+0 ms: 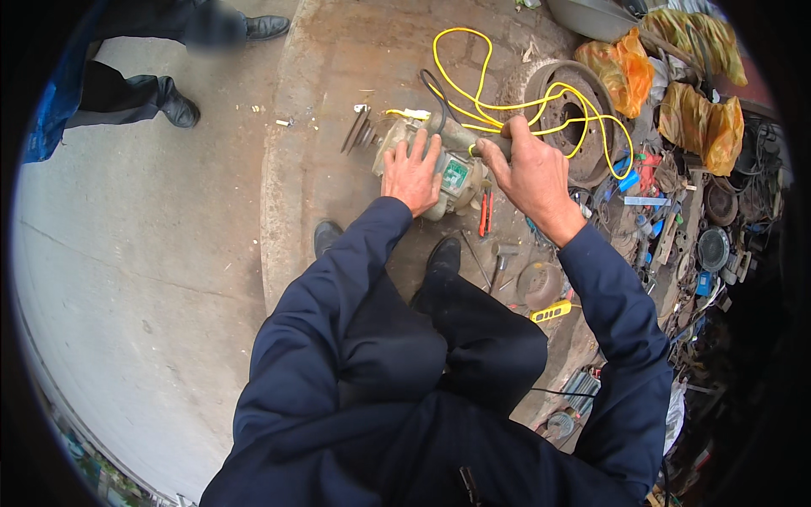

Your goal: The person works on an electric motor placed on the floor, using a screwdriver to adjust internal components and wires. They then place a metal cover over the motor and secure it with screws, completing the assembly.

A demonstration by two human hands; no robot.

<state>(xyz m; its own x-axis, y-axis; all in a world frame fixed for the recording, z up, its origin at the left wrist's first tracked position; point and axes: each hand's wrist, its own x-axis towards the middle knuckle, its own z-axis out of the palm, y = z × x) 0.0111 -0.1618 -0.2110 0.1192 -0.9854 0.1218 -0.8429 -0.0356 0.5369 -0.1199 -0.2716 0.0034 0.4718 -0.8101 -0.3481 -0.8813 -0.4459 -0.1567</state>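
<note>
A grey-green motor-like machine point(462, 194) with a green label stands on the ground in front of my feet. My left hand point(411, 176) lies on its left part, fingers spread. My right hand point(534, 173) is closed around the dark end of a handle point(467, 139) that runs across the machine's top; its fingers partly hide the grip. A black cord point(437, 84) loops up from the machine near a yellow cable point(486, 63). Red-handled pliers point(486, 211) lie just right of the machine. The machine's exact kind is unclear.
A rusty wheel rim point(541, 89) lies beyond my right hand. A hammer point(499, 269) and a yellow power strip point(551, 312) are near my right leg. Orange bags point(701, 127) and scrap parts crowd the right side. Another person's shoe point(179, 105) shows at upper left.
</note>
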